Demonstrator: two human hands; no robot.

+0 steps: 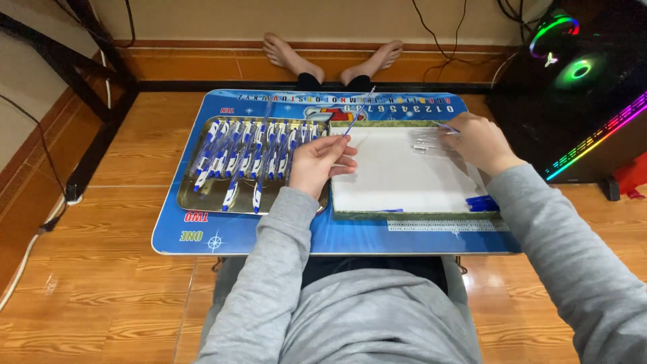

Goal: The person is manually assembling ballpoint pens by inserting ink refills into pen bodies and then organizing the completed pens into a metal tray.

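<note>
Left hand pinching thin blue pen refill, right hand gripping clear barrels

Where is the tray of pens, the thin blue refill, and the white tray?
tray of pens (202, 199), head view, bare metal at its lower left corner
thin blue refill (359, 112), head view, middle of the stick
white tray (397, 176), head view, bare white floor

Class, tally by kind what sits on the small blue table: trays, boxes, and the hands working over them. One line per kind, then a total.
Gold tray: 1
White box: 1
Hands: 2, left hand, right hand
Total: 4
</note>
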